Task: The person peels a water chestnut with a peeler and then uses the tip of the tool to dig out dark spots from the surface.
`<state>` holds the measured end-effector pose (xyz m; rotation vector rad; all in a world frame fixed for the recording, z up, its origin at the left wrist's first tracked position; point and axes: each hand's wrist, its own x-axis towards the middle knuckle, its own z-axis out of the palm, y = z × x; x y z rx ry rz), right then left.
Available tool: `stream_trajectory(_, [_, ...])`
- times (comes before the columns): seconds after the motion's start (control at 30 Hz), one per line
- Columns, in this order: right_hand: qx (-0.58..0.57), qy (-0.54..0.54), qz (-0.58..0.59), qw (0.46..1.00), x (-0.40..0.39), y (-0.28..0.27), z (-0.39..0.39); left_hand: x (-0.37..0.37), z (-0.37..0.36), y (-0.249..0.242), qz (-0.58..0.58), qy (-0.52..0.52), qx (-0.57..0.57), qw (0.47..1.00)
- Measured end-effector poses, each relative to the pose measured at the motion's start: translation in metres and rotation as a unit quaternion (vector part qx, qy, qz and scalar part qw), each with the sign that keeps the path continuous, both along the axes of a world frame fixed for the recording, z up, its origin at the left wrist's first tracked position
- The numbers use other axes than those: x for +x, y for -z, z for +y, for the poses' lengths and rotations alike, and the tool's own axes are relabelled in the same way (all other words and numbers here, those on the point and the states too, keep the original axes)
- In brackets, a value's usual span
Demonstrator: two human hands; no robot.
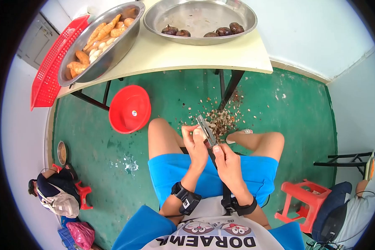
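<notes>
My right hand [227,160] is closed around the lower end of a metal peeler [207,130], held between my knees. At the peeler's upper left side, my left hand [194,141] is closed with the fingertips pinched on a small pale piece, mostly hidden by the fingers and the blade. Below the hands, a heap of peelings [223,121] lies scattered on the green floor. On the table, a round metal tray [200,40] holds several dark round water chestnuts [224,31]. A metal basin [125,50] beside it holds orange tubers [108,29] and smaller pale pieces.
A red plastic basin [130,109] stands on the floor under the table's [254,52] front edge. The red perforated basket [50,75] leans at the table's left end. Two seated people are at the lower left and lower right, near red stools [306,200].
</notes>
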<state>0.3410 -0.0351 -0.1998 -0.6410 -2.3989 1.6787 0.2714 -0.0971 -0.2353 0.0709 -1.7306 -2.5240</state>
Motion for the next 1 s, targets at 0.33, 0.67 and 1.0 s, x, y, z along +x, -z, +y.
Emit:
stream_trajectory(0.33, [0.041, 0.066, 0.005, 0.997, -0.015, 0.021, 0.008, 0.011, 0.003, 0.012, 0.226, 0.019, -0.113, 0.967])
stream_trajectory(0.67, [-0.027, 0.081, 0.027, 0.996, -0.017, 0.021, 0.034, -0.013, -0.010, -0.020, -0.187, 0.207, 0.240, 0.930])
stream_trajectory(1.0, [-0.015, 0.024, 0.102, 0.994, -0.004, -0.009, 0.013, -0.012, -0.016, -0.026, -0.234, 0.242, 0.269, 0.902])
